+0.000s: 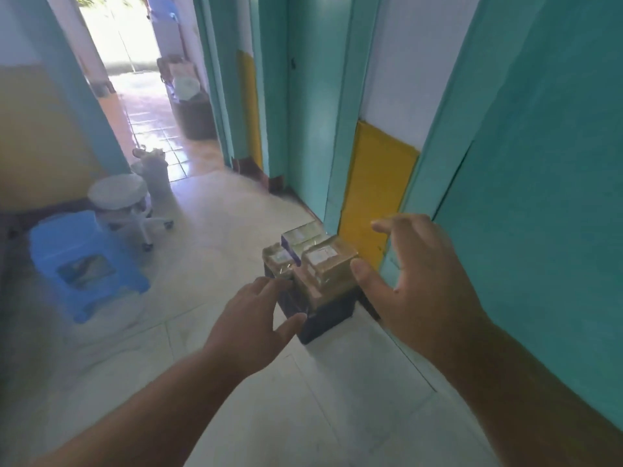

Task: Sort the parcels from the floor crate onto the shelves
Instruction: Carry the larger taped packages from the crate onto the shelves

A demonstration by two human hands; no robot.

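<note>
A dark crate (332, 315) stands on the pale tiled floor against the teal wall. Several brown taped parcels with white labels fill it, the nearest brown parcel (328, 267) on top at the front. Another parcel (301, 234) lies behind it, and a smaller one (278, 261) sits at the left. My left hand (251, 326) hovers with spread fingers just left of the crate, holding nothing. My right hand (414, 274) is spread wide to the right of the front parcel, thumb close to its edge, also empty. No shelves are in view.
A blue plastic stool (84, 254) stands at the left, with a white wheeled stool (121, 200) and a pale canister (156, 173) behind it. The teal wall (539, 163) with a yellow panel (374, 183) runs along the right. A corridor leads off at the back.
</note>
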